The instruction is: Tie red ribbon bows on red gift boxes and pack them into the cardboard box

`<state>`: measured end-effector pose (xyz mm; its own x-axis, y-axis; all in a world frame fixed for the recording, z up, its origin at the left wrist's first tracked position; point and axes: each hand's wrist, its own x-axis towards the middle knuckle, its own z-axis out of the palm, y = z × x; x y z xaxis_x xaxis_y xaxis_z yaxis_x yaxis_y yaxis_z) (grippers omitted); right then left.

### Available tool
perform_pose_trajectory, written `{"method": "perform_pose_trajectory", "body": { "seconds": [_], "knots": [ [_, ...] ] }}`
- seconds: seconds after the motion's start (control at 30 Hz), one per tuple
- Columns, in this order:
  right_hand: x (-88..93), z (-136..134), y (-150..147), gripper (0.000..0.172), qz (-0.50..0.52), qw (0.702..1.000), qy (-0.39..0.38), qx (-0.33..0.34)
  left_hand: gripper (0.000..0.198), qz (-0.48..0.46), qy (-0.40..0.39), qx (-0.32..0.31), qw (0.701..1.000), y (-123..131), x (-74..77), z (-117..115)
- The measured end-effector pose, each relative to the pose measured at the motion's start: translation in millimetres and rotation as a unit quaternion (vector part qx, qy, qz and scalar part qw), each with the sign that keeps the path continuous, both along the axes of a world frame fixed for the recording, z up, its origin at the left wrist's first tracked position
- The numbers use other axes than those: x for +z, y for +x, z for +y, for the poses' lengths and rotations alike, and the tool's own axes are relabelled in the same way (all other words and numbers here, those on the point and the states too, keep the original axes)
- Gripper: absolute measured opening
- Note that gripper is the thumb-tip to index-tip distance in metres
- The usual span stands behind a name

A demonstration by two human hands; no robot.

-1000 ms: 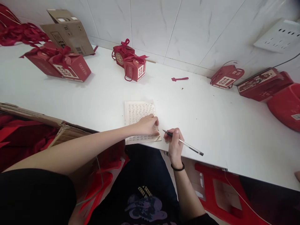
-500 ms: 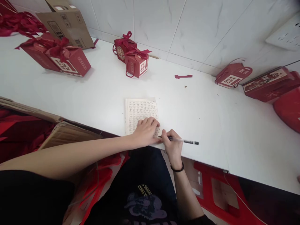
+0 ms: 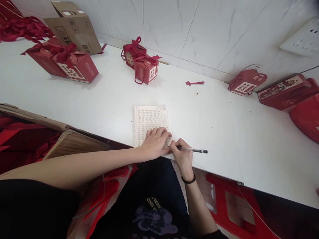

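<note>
A small notebook (image 3: 150, 116) lies at the front edge of the white table, its page covered in rows of handwritten figures. My left hand (image 3: 155, 142) rests over the lower part of the page, fingers lying on the paper and slightly bent, holding nothing. Just right of it, my right hand (image 3: 183, 156) is closed around a pen (image 3: 196, 150) with a clear barrel and a dark cap end pointing right. The pen's tip is by the lower right corner of the page, partly hidden behind my fingers. A black band circles my right wrist.
Red gift boxes with ribbons (image 3: 147, 70) stand along the tiled wall, with more boxes (image 3: 74, 66) at the left before a cardboard carton (image 3: 77, 31). A red strip (image 3: 195, 83) lies on the table (image 3: 224, 132). Below are red stools (image 3: 224, 199) and an open cardboard box (image 3: 62, 142).
My right hand and the pen have shifted slightly left along the bottom of the page. My left hand stays on the notebook. The camera view has tilted a little.
</note>
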<state>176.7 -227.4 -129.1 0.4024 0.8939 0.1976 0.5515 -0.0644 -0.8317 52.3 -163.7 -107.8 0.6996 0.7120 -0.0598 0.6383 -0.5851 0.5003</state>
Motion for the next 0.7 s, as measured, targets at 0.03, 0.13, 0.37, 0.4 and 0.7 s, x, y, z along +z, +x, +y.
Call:
{"method": "perform_pose_trajectory", "body": {
  "seconds": [0.03, 0.13, 0.37, 0.4, 0.7],
  "knots": [
    [0.1, -0.2, 0.0, 0.035, -0.001, 1.0, 0.001, -0.001, 0.043, 0.0, 0.001, 0.001, 1.0, 0.0, -0.1, -0.2],
    [0.7, -0.1, -0.7, 0.034, -0.001, 1.0, -0.003, -0.01, 0.043, -0.001, 0.002, 0.0, 1.0, 0.2, -0.1, -0.6],
    [1.8, 0.8, -2.7, 0.033, -0.001, 0.999, -0.002, -0.032, 0.044, 0.001, 0.007, -0.004, 1.0, 0.4, -0.2, -0.2],
    [2.0, 0.9, -2.8, 0.033, -0.001, 1.0, -0.001, -0.03, 0.044, 0.001, 0.007, -0.004, 1.0, 0.2, -0.4, -0.4],
    [1.4, 1.9, -3.3, 0.032, 0.016, 0.999, 0.0, -0.047, 0.045, 0.01, 0.002, 0.001, 1.0, 0.5, 1.8, -1.1]
  ]
}}
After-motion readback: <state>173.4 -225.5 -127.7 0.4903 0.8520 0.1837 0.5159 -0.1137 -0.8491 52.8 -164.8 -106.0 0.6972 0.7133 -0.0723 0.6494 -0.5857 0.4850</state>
